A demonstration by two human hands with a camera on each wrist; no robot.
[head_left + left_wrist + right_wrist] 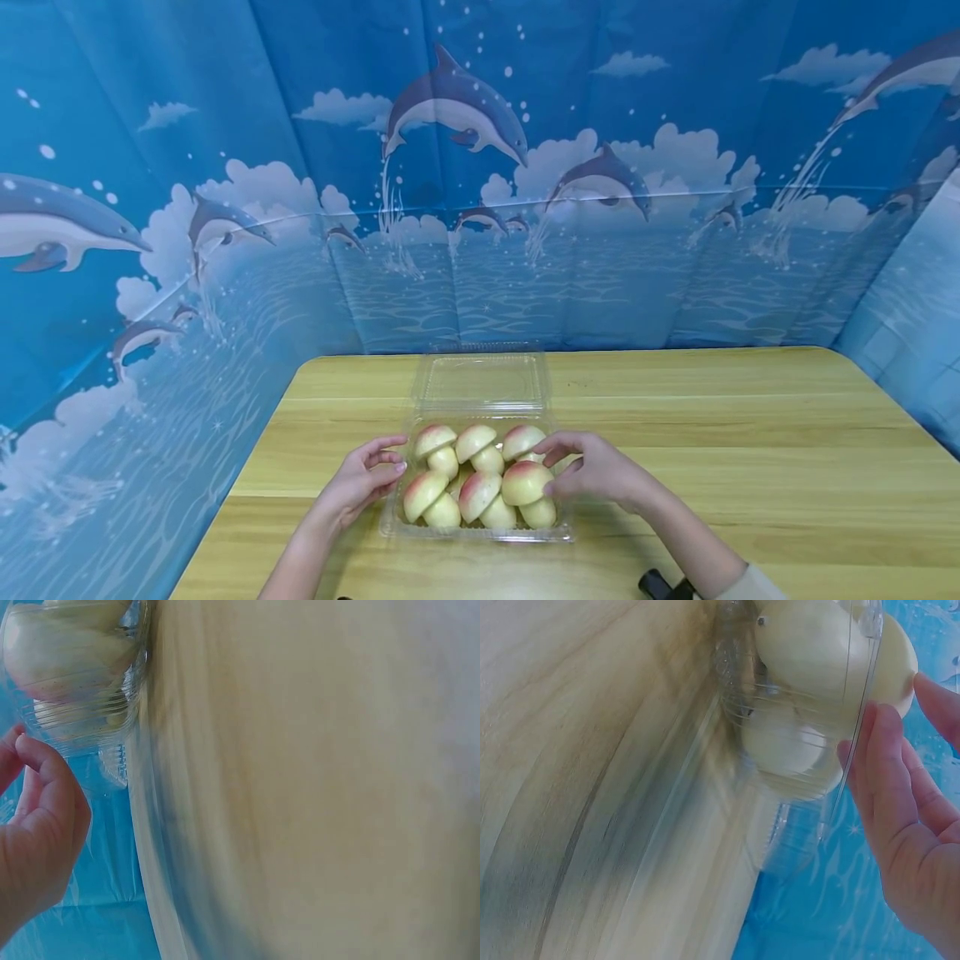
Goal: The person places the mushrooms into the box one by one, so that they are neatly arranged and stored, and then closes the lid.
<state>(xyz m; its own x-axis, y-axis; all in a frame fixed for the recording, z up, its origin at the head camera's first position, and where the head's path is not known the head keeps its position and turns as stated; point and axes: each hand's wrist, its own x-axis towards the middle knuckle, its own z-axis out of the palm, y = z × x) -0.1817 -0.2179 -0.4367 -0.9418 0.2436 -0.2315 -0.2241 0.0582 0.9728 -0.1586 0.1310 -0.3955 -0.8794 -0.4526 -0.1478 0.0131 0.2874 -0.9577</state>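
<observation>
A clear plastic clamshell box [480, 533] lies on the table with its lid [483, 381] laid back. Inside are several smooth, cream mushrooms with pink-tinged caps, in two rows. My right hand [600, 471] is at the right side, its thumb and fingertips pinching the cap of the front right mushroom [527, 483]. In the right wrist view, this mushroom [895, 667] stands partly above the box rim, the thumb touching it. At the left rim my left hand [367, 475] is held with relaxed, bent fingers and nothing in them; whether they touch the box is unclear.
The wood-grain table [712, 433] extends to both sides of the box. Behind and to the left hangs a blue curtain [487, 283] printed with dolphins. A black object [660, 585] shows at the bottom edge near the right forearm.
</observation>
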